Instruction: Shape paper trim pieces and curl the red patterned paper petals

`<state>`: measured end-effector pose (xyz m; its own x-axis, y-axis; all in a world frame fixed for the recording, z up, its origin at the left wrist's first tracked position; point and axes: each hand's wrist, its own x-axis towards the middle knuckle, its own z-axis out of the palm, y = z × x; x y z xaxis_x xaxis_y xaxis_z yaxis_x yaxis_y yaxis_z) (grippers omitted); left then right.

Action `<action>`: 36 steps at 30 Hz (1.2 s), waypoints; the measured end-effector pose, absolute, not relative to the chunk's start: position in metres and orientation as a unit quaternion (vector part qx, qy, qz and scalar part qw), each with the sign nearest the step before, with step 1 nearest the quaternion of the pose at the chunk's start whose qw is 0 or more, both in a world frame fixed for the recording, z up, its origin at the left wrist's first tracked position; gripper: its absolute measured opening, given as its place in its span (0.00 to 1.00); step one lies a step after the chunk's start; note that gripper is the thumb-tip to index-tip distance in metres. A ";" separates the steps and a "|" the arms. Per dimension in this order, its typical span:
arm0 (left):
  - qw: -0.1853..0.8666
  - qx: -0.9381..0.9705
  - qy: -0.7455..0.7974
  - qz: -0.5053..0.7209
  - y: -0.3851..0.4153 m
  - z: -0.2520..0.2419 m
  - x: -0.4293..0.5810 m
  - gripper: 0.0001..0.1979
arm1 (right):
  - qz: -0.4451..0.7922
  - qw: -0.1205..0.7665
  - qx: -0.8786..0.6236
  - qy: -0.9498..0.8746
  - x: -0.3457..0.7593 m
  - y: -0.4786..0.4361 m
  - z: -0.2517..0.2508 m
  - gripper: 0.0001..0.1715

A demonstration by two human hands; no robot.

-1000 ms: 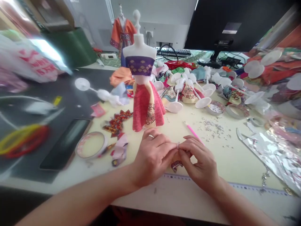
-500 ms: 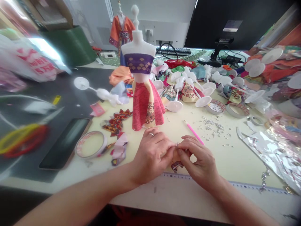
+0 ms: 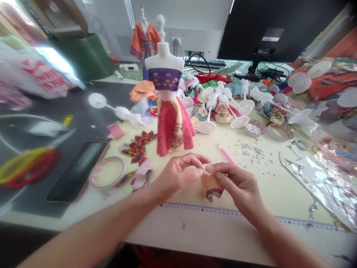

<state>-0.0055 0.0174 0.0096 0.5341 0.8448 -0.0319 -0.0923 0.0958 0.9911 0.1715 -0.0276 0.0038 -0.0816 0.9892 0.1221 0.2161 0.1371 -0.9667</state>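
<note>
My right hand pinches the upper edge of a small peach fabric piece with a dark patterned border along its curved lower end. Close by on the left, my left hand has thumb and forefinger closed at a short white strip, which sticks out beside the fabric's top edge. The fabric hangs just above the table. Behind my hands stands a white mini dress form wearing a purple scale-patterned band and a red and cream skirt.
A ruler runs along the front. Left lie a tape roll, patterned scraps and a phone. Right are a pink pencil, scattered silvery bits and a shiny plastic bag. Several white stands and cloths crowd the back.
My left hand has drawn back slightly to the left and its fingers have loosened from the fabric. More of the peach piece and the white strip now show.
</note>
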 end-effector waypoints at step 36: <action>0.574 0.645 0.389 0.320 0.019 0.008 0.002 0.08 | 0.083 0.509 -0.494 -0.700 0.191 -0.016 0.007 0.06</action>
<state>0.0016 0.0189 0.0077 0.4916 0.8702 -0.0337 0.1351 -0.0380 0.9901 0.1910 -0.0158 0.0074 0.0058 0.7766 0.6300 0.6077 0.4976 -0.6189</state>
